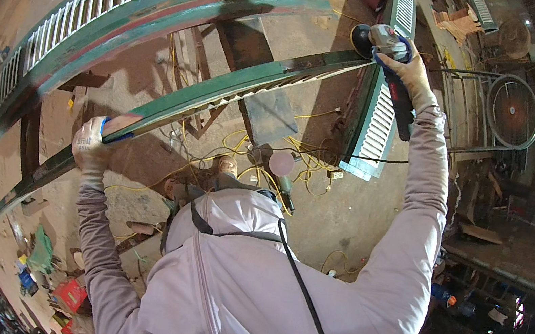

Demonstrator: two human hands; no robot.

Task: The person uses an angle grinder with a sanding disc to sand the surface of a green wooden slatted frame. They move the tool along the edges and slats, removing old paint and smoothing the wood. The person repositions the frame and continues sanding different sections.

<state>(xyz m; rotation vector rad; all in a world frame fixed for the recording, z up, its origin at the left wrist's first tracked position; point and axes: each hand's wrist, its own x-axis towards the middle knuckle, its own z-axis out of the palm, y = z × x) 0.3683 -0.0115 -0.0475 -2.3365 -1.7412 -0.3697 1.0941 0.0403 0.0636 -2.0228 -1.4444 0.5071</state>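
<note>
My right hand (pixel 407 66), in a white glove, is wrapped round an angle grinder (pixel 389 42) held out at the far right. The grinder's dark round disc (pixel 361 41) is at the far end of a green louvered shutter (pixel 213 93); I cannot tell whether they touch. This shutter is on edge, running from near left to far right, with pale slats along its lower side. My left hand (pixel 88 142), also gloved, is closed over its upper edge, beside a patch of bare wood.
Another green shutter with white slats (pixel 63 27) lies beyond on dark supports. One more shutter (pixel 377 124) is at the right. On the floor are yellow cords (pixel 237 142) and a second grinder with a pinkish disc (pixel 281 163). A round-framed fan (pixel 512 109) is farther right.
</note>
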